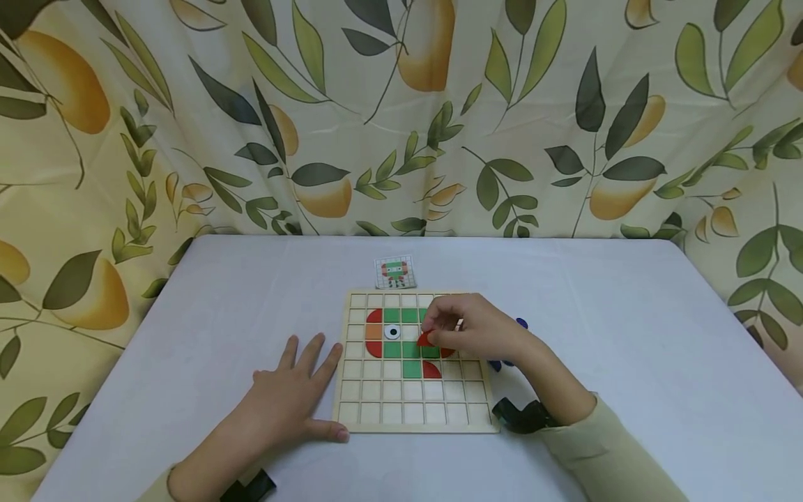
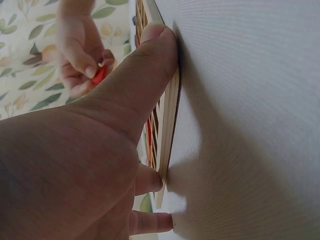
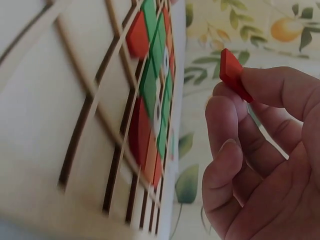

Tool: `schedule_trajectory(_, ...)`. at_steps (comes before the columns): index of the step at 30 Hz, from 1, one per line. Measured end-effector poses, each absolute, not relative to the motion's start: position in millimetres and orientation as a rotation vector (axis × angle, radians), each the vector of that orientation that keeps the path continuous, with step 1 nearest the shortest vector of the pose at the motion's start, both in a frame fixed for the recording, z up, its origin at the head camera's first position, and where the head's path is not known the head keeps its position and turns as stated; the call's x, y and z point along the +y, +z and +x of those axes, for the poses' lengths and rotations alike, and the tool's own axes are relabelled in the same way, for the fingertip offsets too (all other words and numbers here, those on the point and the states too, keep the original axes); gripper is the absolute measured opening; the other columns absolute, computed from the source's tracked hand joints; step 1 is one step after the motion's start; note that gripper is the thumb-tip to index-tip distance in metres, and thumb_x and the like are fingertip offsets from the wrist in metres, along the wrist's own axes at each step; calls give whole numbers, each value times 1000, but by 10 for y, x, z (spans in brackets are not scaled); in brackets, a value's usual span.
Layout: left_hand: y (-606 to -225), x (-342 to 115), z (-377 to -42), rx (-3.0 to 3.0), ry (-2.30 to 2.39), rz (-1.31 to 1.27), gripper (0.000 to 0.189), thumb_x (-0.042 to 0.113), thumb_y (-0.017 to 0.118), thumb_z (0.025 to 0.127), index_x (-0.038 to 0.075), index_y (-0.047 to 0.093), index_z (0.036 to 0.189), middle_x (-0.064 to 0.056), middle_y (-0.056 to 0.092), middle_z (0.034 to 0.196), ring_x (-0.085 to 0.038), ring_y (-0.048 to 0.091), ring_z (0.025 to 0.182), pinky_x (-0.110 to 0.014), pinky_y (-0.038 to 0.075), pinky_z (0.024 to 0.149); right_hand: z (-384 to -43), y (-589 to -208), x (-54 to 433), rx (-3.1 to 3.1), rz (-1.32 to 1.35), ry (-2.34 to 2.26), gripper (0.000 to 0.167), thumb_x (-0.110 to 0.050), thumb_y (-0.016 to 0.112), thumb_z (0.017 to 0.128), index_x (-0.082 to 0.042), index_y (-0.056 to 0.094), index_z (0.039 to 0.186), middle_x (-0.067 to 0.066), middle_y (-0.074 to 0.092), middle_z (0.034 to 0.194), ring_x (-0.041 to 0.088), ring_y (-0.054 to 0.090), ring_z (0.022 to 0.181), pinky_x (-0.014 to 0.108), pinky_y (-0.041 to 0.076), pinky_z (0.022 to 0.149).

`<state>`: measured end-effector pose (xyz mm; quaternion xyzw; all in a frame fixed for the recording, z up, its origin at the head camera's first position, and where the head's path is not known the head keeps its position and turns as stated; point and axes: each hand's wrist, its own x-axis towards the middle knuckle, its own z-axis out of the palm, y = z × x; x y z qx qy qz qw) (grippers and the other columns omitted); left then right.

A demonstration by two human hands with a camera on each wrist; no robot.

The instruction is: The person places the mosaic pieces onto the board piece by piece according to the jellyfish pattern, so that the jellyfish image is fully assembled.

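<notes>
A wooden grid board [image 1: 414, 416] lies on the table, partly filled with green tiles [image 1: 392, 316], an orange tile [image 1: 373, 333], a round eye tile [image 1: 392, 332] and red tiles with a rounded corner [image 1: 431, 370]. My left hand [image 1: 282, 397] has its fingers spread straight, fingertips and thumb at the board's left edge; the left wrist view shows the thumb against the board's side [image 2: 172, 100]. Above the board's right half, my right hand [image 1: 483, 324] pinches a small red tile [image 3: 232, 72] between thumb and index finger. That hand hides part of the pattern.
A small printed card [image 1: 395, 272] with a pixel-like figure lies just behind the board. Several blue pieces [image 1: 522, 323] lie to the board's right, partly behind the right forearm. A patterned curtain [image 1: 401, 139] hangs behind the white tabletop [image 1: 627, 314].
</notes>
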<state>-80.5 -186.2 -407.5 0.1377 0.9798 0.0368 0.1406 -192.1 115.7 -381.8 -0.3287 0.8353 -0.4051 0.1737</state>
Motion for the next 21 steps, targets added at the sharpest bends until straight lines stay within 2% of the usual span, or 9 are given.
schedule_trajectory(9,-4064,-1853,-808,2816,121,387,122,84,69,61,20,32,158,-17,26,162,-55,22,144,-79,44,75,-1877,-3853,900,2324,-963,-1048,10,-11,69,91,-20,69,93,-10,68,86,14,60,81,31,54,73)
schedule_trajectory(21,-4062,-1861,-809,2828,114,405,121,84,69,61,19,33,157,-18,29,161,-56,25,143,-77,46,71,-1815,-3878,680,2327,-1050,-838,12,-14,71,91,-25,69,90,-15,63,81,10,58,76,28,51,69)
